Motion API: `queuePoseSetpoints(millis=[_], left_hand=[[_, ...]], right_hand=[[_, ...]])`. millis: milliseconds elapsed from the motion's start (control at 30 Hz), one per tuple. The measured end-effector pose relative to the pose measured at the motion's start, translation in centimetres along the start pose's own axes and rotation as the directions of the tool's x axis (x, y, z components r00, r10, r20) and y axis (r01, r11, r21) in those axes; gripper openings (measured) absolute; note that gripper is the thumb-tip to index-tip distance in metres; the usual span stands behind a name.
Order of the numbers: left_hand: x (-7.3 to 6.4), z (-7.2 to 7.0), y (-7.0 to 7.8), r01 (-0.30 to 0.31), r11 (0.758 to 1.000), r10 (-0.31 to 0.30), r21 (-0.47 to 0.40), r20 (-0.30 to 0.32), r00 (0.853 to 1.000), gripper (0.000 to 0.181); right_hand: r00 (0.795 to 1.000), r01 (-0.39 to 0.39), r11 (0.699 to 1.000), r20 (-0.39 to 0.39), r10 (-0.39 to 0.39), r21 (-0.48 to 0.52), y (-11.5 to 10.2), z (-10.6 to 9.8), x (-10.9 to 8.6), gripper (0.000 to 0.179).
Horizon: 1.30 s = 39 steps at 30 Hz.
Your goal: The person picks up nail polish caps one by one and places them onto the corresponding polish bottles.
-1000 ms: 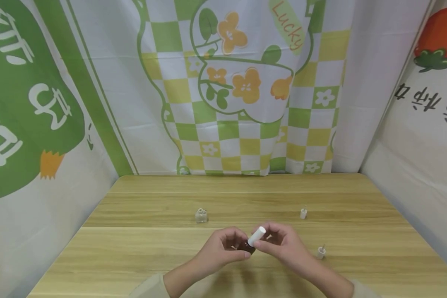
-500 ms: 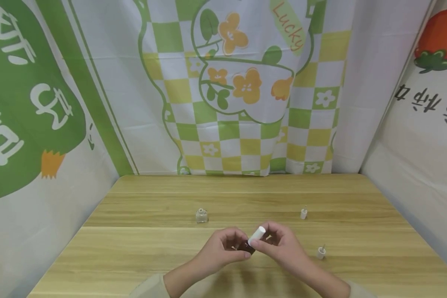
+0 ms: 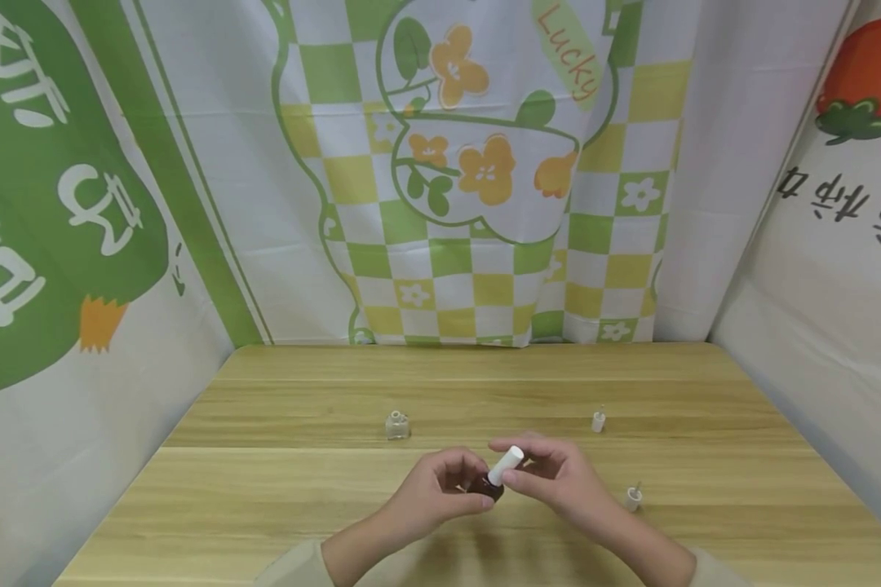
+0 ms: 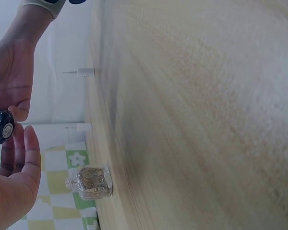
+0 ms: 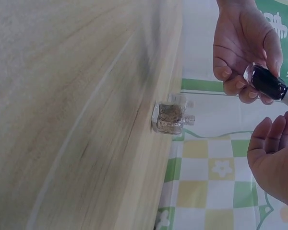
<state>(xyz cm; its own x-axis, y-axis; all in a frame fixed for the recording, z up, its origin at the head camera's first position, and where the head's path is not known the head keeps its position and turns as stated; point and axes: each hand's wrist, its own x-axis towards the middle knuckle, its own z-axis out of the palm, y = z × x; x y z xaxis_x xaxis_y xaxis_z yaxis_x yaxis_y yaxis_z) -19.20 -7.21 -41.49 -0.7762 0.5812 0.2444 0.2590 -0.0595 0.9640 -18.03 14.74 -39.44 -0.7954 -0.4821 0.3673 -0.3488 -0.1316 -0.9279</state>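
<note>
My left hand [image 3: 436, 487] grips a small dark nail polish bottle [image 5: 266, 82] between thumb and fingers, above the table. A tall white cap [image 3: 505, 466] stands on the bottle's neck, tilted up to the right. Around that cap, my right hand [image 3: 561, 479] has its thumb on the near side and its index finger stretched past the far side. In the left wrist view the round label on the base of the dark bottle [image 4: 1, 126] faces the camera. Part of the cap is cut off by the edge of the right wrist view.
Clear glass bottles [image 3: 397, 425] without caps stand close together on the wooden table [image 3: 279, 489], left of the middle. Two white caps stand brush up on the right, one farther back [image 3: 598, 421], one nearer cap [image 3: 634, 497] beside the right forearm. Printed curtains [image 3: 448, 269] enclose the table.
The right hand's fingers have loosened and spread around the white cap, the index finger now reaching out to the left. The left hand and the dark bottle have stayed in place.
</note>
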Motion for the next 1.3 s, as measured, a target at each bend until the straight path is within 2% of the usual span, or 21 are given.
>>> queuePoseSetpoints(millis=[133, 300, 567, 967, 1167, 1300], left_hand=[[-0.1, 0.0, 0.0, -0.003, 1.0, 0.003, -0.012, 0.004, 1.0, 0.024], [-0.1, 0.0, 0.1, -0.003, 1.0, 0.003, -0.009, 0.004, 1.0, 0.023], [-0.2, 0.1, 0.1, -0.024, 1.0, 0.024, -0.014, -0.002, 1.0, 0.023], [-0.1, 0.2, 0.1, 0.016, 1.0, -0.016, 0.001, -0.003, 1.0, 0.024], [-0.1, 0.1, 0.0, 0.007, 1.0, -0.007, 0.004, 0.0, 1.0, 0.023], [-0.1, 0.0, 0.0, -0.003, 1.0, 0.003, 0.004, 0.006, 1.0, 0.023]], right_hand=[[0.998, 0.051, 0.998, 0.024, -0.052, 0.038, 0.1, 0.2, 0.1, 0.026], [0.999, 0.034, 0.999, 0.007, -0.034, 0.026, 0.2, 0.3, 0.1, 0.021], [0.996, -0.012, 1.0, -0.085, 0.01, -0.018, 0.4, 0.9, 0.2, 0.013], [0.982, -0.061, 0.989, -0.184, 0.036, -0.132, 0.0, 1.6, 0.1, 0.016], [0.982, -0.068, 0.987, -0.183, 0.041, -0.144, 0.1, 1.6, 0.2, 0.018], [0.987, -0.086, 0.99, -0.144, 0.07, -0.11, 0.2, 1.2, 0.1, 0.021]])
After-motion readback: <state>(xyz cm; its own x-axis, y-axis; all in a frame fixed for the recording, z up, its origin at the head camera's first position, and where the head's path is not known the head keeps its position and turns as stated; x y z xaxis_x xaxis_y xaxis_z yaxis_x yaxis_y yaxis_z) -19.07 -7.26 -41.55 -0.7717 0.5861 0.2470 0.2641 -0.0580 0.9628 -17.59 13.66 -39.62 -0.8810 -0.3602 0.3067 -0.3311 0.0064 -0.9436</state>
